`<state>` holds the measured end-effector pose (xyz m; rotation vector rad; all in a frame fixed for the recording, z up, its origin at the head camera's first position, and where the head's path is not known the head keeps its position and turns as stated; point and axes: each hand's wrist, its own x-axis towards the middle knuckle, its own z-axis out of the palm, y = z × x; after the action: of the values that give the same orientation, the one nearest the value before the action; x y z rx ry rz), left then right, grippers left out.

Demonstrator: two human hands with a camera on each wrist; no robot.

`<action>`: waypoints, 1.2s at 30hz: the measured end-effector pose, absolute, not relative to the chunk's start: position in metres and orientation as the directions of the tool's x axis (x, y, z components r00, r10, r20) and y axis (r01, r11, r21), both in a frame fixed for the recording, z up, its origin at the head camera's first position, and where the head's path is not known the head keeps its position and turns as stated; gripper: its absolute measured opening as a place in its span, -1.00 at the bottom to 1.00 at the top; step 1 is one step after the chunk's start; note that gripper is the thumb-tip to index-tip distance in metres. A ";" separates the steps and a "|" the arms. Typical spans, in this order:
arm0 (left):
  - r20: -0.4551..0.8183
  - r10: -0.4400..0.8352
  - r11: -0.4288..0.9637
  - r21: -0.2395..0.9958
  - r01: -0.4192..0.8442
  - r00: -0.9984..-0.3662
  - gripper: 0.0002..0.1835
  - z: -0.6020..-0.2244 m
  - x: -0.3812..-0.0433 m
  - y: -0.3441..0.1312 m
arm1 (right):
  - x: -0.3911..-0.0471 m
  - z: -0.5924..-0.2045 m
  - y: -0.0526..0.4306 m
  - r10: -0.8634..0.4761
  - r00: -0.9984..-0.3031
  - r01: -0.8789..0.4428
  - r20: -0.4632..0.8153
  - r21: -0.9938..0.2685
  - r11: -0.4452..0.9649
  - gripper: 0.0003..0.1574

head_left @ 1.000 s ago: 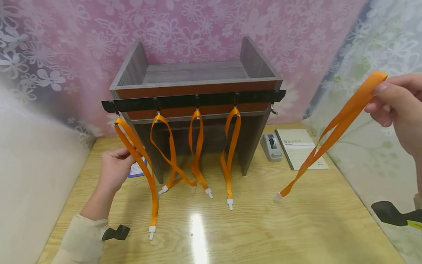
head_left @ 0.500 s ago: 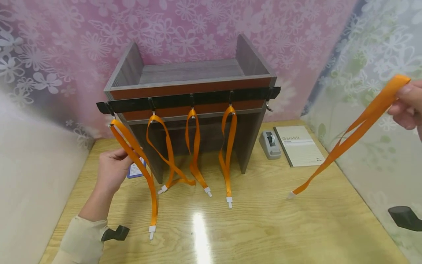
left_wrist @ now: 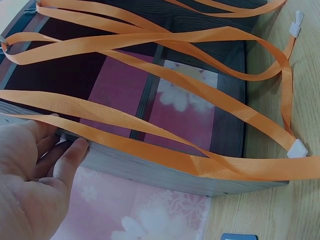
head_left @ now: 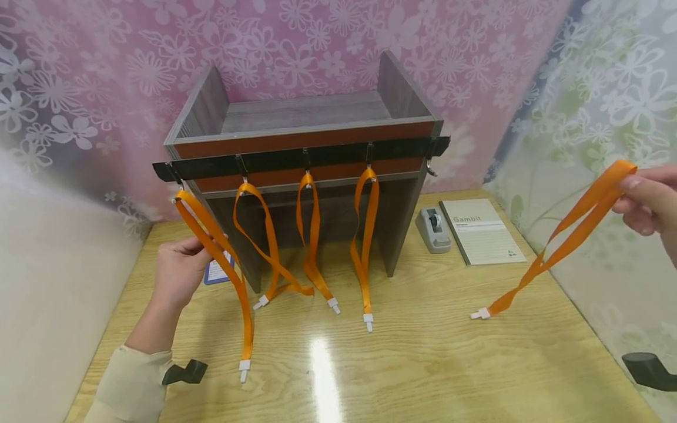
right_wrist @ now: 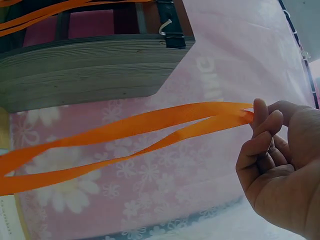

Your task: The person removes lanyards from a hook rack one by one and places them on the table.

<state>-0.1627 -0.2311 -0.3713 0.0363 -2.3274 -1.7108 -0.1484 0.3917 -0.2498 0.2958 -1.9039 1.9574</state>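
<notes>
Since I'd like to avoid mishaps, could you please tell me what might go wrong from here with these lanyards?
The right hand pinches the orange lanyard near one end only, so it could slip and drop. The left hand is close against the leftmost hanging lanyard and might snag it if it moves. The second hanging lanyard from the left has crossed straps, so it may tangle.

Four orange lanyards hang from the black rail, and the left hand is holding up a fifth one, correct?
Wrong hand: the head view shows the right hand holding up the fifth lanyard. Four orange lanyards do hang from the black rail.
</notes>
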 end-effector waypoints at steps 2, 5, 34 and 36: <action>0.184 -0.173 0.319 0.940 0.121 -0.968 -0.68 -0.371 -0.162 -0.232 | -0.146 -0.256 0.386 0.081 -0.888 -0.457 0.452 -0.887 -0.064 -0.57; 0.180 -0.172 0.329 0.937 0.116 -0.968 -0.62 -0.372 -0.162 -0.232 | -0.144 -0.269 0.382 -0.009 -0.871 -0.487 0.492 -0.863 -0.133 -0.54; 0.220 -0.175 0.226 0.958 0.178 -0.960 -0.82 -0.378 -0.162 -0.229 | -0.141 -0.388 0.368 -0.034 -0.998 -0.050 0.054 -0.993 -0.104 -0.73; 0.223 -0.185 0.221 0.958 0.181 -0.957 -0.84 -0.377 -0.162 -0.231 | -0.146 -0.395 0.367 -0.034 -0.999 -0.030 0.032 -0.997 -0.066 -0.76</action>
<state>-0.1619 -0.2308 -0.3768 0.0035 -2.2090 -1.7970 -0.1458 0.3674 -0.3947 0.0733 -2.1494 2.2942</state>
